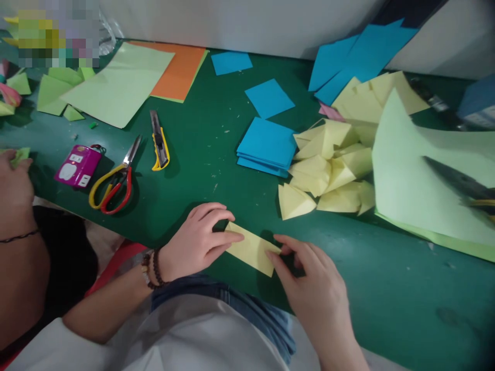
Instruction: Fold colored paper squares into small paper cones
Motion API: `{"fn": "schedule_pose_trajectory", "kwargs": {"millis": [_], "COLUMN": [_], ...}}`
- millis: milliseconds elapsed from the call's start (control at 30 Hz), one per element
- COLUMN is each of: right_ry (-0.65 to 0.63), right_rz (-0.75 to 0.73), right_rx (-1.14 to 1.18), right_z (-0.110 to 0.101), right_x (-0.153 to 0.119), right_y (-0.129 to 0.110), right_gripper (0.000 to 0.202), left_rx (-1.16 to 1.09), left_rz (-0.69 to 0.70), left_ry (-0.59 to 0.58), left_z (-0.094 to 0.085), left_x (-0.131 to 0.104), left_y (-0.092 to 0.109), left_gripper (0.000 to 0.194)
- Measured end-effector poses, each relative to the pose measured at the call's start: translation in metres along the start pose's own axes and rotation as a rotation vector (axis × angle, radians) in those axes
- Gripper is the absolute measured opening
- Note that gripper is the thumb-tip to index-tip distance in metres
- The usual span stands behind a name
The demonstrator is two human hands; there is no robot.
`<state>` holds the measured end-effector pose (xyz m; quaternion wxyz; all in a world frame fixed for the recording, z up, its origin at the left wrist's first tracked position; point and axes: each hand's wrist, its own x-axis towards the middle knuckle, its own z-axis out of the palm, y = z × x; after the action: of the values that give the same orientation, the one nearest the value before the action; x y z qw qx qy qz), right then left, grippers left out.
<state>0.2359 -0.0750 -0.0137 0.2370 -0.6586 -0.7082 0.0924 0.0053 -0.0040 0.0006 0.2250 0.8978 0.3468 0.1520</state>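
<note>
A narrow strip of folded yellow paper [253,251] lies slantwise near the front edge of the green table. My left hand [203,234] has its left end between thumb and fingers, one finger stretched along the top. At the right end, my right hand [309,263] pinches the paper between thumb and forefinger. Beyond my hands, a pile of folded yellow paper pieces [328,165] sits beside a stack of blue paper squares [266,144].
Scissors [116,180], a yellow utility knife [159,141] and a purple box [79,166] lie to the left. Green sheets [429,175] lie at right, light green paper [124,82] at the back left. A co-worker's hand [15,180] shows at the left edge.
</note>
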Motion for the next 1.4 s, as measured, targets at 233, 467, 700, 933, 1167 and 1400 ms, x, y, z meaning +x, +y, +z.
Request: {"fn": "schedule_pose_trajectory", "kwargs": {"millis": [233, 467, 700, 933, 1167, 1400], "right_ry": [0.088, 0.236, 0.057, -0.001, -0.098, -0.118], "right_rz": [-0.008, -0.379, -0.477, -0.543, -0.655, -0.518], "right_rx": [0.136, 0.221, 0.11, 0.005, 0.007, 0.141], "right_z": [-0.006, -0.023, -0.01, -0.014, -0.019, -0.013], "right_x": [0.002, -0.006, -0.015, -0.015, -0.009, -0.012], "right_y": [-0.008, -0.015, 0.007, 0.01, 0.011, 0.011], "right_gripper": [0.012, 0.028, 0.016, 0.018, 0.029, 0.023], "left_rx": [-0.01, -0.064, -0.014, 0.051, 0.138, 0.144], "left_rz": [0.064, 0.155, 0.231, 0.203, 0.206, 0.217], "left_ry": [0.098, 0.341, 0.093, -0.057, -0.017, 0.021], "left_z": [0.004, -0.003, -0.003, 0.001, 0.011, 0.013], "left_x": [0.001, 0.009, -0.001, -0.006, -0.007, -0.01], "left_y": [-0.002, 0.009, 0.0, 0.004, 0.009, 0.009], "left_gripper": [0.036, 0.016, 0.018, 0.012, 0.02, 0.021]}}
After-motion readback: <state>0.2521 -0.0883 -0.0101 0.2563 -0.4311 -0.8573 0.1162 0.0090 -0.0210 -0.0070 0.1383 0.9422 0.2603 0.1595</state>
